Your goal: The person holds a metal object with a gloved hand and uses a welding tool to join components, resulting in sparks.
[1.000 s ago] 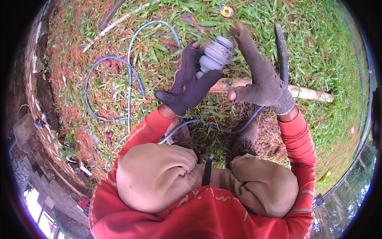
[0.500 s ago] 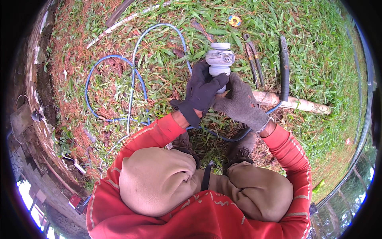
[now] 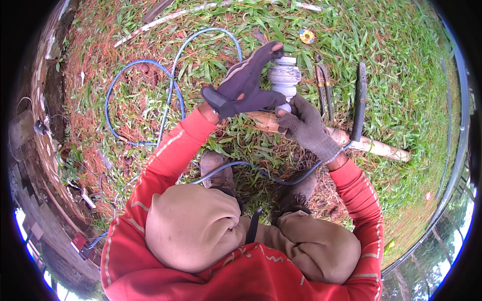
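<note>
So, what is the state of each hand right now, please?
Left hand: open, fingers extended beside the grey ringed piece.
Right hand: closed, holding the lower end of the grey ringed piece.

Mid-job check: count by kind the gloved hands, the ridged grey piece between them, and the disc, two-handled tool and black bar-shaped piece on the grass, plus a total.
Gloved hands: 2 (left hand, right hand)
Ridged grey piece: 1
Yellow-and-blue disc: 1
Two-handled tool: 1
Black bar-shaped piece: 1
Total: 6
</note>
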`<state>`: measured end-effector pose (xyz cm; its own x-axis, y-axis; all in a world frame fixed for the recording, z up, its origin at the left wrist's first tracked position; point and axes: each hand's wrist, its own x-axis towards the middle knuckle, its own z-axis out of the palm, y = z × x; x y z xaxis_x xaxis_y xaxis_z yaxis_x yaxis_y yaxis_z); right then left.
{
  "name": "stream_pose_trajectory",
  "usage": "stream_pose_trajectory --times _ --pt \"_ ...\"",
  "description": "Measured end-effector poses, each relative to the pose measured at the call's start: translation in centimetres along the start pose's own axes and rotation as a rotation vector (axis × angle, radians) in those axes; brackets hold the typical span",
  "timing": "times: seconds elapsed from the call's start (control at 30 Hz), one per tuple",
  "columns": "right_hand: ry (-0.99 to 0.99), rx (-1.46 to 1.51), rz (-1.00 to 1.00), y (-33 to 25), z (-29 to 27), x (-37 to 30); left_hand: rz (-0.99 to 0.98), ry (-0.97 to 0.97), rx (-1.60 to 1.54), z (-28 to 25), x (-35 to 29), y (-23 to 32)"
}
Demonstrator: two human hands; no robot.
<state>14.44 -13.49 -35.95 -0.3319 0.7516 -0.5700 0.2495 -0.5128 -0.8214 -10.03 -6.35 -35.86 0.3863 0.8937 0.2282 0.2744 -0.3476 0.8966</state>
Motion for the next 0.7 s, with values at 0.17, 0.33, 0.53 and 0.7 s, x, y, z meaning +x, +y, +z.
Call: stream_pose_trajectory --times 0.17,0.33,0.53,0.7 --pt "-0.043 -0.052 0.011 -0.8 -1.3 2.7 -0.099 -0.158 0.085 -0.9 1.5 -1.7" --pt "-0.144 0.043 0.149 -1.3 -2.0 6.3 -0.119 -0.128 0.02 -1.2 2.0 -4.5" --pt "-0.172 0.008 0.131 -1.1 -1.5 9.4 -0.107 -0.124 0.092 -1.9 3.1 -6.5" --pt "-0.142 0.057 0.146 -0.8 -1.7 10.1 -0.078 -0.144 0.124 -1.5 3.9 -6.9"
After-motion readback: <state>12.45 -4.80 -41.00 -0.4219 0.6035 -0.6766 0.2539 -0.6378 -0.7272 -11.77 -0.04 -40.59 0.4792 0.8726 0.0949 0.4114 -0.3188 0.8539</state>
